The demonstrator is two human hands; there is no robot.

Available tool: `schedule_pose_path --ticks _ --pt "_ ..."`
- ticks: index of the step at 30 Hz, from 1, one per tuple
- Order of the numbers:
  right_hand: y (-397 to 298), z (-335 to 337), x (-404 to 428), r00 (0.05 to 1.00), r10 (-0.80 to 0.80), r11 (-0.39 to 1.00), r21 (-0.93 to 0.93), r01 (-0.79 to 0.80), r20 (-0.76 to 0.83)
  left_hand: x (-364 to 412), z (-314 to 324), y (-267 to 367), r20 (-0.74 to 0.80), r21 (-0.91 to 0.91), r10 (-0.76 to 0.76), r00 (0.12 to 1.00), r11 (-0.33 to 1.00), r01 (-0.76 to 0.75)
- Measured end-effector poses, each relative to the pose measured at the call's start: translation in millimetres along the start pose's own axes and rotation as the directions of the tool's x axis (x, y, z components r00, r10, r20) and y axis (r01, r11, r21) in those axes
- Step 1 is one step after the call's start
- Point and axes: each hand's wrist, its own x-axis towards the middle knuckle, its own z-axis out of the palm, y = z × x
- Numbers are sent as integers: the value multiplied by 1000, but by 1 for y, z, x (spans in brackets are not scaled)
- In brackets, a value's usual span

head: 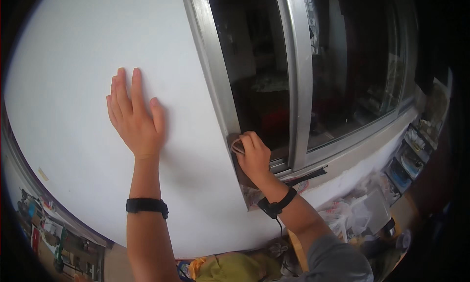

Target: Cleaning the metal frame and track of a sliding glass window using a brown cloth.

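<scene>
My left hand (136, 114) lies with its fingers apart against a white wall (191, 193), a black strap around the wrist. To its right, my right hand (254, 155) is closed around a thin brownish looped item (237, 146), perhaps a cord or a folded cloth edge; the fingers hide most of it. This hand is at the lower left corner of a sliding window's metal frame (220, 76), by the wall's edge. A black strap with a small black box (271, 208) and a cable sits on my right wrist.
Black cable ties or thin rods (308, 176) lie on the window sill (352, 155). Below it are plastic bags (345, 216), and dark trays (400, 168) with items stand at the right. A yellow-green cloth (235, 268) is at the bottom. Cluttered shelving (55, 241) shows at lower left.
</scene>
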Motion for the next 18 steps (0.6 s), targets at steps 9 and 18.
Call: schedule_pose_path --ticks 9,18 --pt "-15 -1 30 992 118 991 61 -115 -51 -2 2 2 4 -34 -2 1000 999 2" --pt "-12 -3 73 998 20 999 50 -17 -52 -6 8 4 30 -19 -31 999 999 32"
